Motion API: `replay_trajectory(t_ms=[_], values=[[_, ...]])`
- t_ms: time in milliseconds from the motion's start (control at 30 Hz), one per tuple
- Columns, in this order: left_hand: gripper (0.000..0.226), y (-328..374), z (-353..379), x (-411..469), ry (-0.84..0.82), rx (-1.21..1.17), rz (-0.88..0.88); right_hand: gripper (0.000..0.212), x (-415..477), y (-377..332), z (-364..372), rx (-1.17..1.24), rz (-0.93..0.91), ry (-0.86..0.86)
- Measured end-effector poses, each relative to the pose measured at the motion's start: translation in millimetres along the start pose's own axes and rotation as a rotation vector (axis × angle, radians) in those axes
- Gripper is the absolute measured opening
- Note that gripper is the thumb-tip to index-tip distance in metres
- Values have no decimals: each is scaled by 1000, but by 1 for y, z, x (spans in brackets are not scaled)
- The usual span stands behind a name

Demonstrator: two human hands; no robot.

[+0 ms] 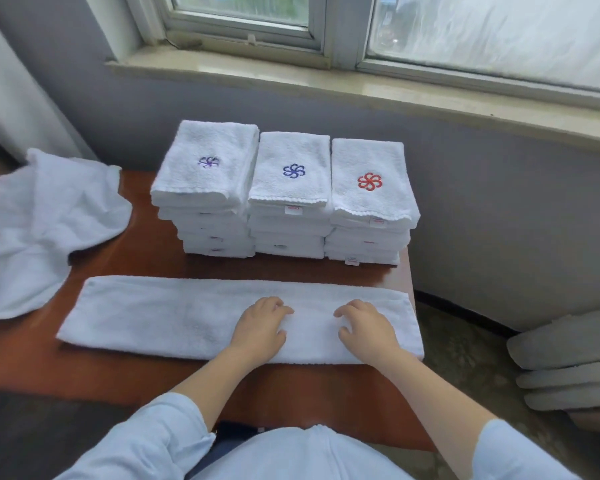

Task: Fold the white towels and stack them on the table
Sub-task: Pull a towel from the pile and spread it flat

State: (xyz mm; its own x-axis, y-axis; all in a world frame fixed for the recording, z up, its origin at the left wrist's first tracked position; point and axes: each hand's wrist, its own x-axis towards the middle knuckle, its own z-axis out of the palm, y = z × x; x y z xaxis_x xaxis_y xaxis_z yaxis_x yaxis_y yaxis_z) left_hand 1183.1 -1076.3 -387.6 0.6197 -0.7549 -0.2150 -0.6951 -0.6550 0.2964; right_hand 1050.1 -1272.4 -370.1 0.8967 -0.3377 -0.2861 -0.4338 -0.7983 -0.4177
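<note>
Lower centre: left hand point(260, 327) and right hand point(368, 329) palm-down on long folded towel point(153, 317), fingers loosely bent, gripping nothing. Three folded stacks point(291, 188) at frame centre, on bench point(136, 261).

Head-worn view, facing forward and down, close over table point(146, 372)

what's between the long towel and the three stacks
Only bare table separates the long towel from the stacks, in the head view.

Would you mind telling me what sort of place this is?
Probably a hotel or laundry workroom: three stacks of folded white towels with embroidered logos on a small wooden table below a window, beside a heap of unfolded towels.
</note>
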Motion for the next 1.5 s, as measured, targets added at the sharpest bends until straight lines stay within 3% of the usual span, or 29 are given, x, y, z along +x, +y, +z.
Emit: replay_trajectory(t_ms=[267,633,833,1133,1367,1500], values=[[50,-100,-20,-59,73,25,-289,41,32,-98,36,-3,-176,-81],[62,-266,-62,-99,-19,75,-314,54,84,-265,108,7,-264,-66],[61,-343,-74,-108,-54,120,-266,57,103,-320,156,-12,-90,-88],[32,-385,-94,-93,-54,-48,-322,67,105,-347,195,-131,117,-88],[81,-389,-99,-69,-32,-341,-451,71,105,-350,192,-164,140,-125],[86,-397,-100,-59,-100,-320,-455,73,108,-351,189,-140,151,-143]])
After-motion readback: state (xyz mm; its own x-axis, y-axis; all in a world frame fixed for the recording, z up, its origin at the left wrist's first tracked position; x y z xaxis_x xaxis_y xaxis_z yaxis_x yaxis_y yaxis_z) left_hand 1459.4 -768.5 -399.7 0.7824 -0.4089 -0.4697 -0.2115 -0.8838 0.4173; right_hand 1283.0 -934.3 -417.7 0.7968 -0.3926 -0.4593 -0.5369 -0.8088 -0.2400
